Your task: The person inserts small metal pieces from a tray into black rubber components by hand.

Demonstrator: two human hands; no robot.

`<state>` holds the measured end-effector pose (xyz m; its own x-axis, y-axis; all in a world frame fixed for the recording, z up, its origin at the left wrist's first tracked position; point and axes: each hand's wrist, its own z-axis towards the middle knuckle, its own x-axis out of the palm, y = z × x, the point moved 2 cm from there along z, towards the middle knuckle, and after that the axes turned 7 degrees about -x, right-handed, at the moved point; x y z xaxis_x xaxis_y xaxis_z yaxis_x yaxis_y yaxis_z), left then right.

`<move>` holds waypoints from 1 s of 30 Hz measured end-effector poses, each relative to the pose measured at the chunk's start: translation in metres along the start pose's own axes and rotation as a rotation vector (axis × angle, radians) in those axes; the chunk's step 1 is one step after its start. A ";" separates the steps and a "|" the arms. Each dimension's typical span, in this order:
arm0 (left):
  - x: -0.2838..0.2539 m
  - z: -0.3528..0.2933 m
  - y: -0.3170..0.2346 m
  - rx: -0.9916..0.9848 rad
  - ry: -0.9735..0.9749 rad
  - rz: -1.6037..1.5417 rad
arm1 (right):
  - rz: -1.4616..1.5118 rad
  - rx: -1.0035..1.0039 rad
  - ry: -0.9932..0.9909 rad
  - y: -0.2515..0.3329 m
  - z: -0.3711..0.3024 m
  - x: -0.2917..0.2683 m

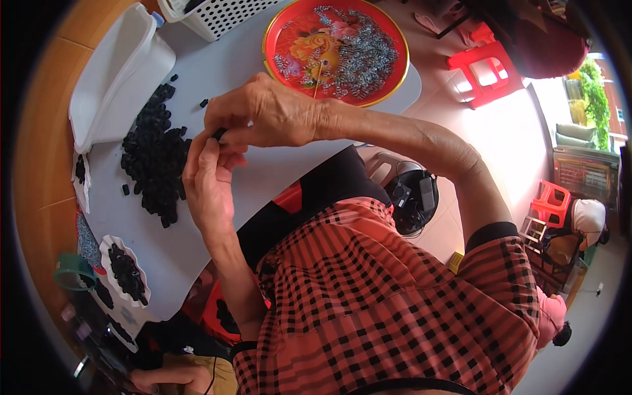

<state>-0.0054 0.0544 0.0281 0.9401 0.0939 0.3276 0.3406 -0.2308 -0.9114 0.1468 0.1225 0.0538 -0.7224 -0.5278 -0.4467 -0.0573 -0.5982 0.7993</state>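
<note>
Pale tiled floor (484, 135) shows beyond a light grey surface (168, 263), which carries a heap of small, stubby black pieces (158, 155) beside a tall white plastic bin (115, 79), and a round red tray with a gold rim (275, 33) bearing loose silvery metal pieces (368, 62). Over the surface, near the heap, the left hand (209, 187) pinches 1 small black piece (219, 133) at its nearly closed fingertips; the right hand (263, 115) curls in against it, and whether it grips too I cannot tell. To do this well, pinch the piece lightly by its sides, leave its end clear, and bring the other fingertips in straight. Most right fingertips are hidden, so anything tucked there cannot be told. At top, a white perforated basket (227, 18) is cut off.
</note>
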 end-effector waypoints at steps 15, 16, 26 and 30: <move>0.035 0.002 0.035 -0.207 0.263 -0.085 | -0.843 0.001 0.064 -0.076 -0.053 -0.112; 0.035 0.001 0.035 -0.209 0.257 -0.092 | -0.856 0.033 0.063 -0.074 -0.051 -0.112; 0.026 0.004 0.036 -0.139 0.189 -0.099 | -0.785 0.017 0.013 -0.066 -0.047 -0.103; 0.030 0.003 0.038 -0.165 0.176 -0.125 | -0.894 -0.009 0.036 -0.070 -0.042 -0.102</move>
<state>0.0356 0.0518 0.0025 0.8731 -0.0350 0.4862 0.4374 -0.3843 -0.8130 0.2533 0.1929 0.0265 -0.3887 0.1193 -0.9136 -0.5827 -0.7999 0.1435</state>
